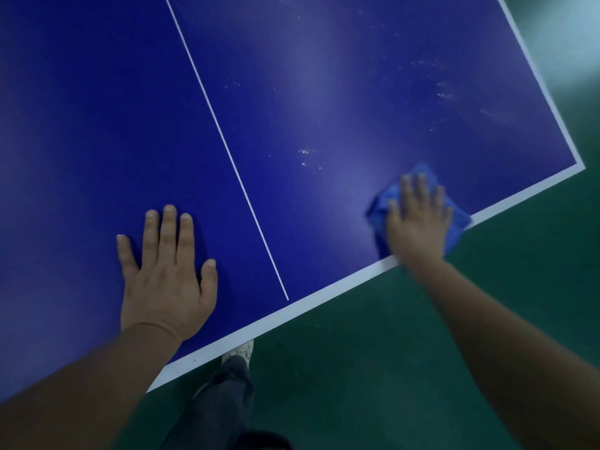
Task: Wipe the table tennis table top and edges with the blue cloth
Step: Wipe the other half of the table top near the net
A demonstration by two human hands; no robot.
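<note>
The dark blue table tennis table point(97, 125) fills most of the view, with a thin white centre line and a white band along its near and right edges. My right hand point(418, 219) lies flat with straight fingers on the blue cloth point(386, 196), pressing it onto the top at the near edge, close to the right corner. Part of the cloth hangs over the white edge band. My left hand point(165, 271) rests flat on the table top left of the centre line, fingers spread. Pale smudges and specks point(305, 155) mark the right half of the top.
Green floor point(389, 368) lies beyond the near edge and the right edge. My leg in dark trousers point(224, 394) and a white shoe point(242, 350) stand close against the near edge. The table's right corner point(581, 165) is just past the cloth.
</note>
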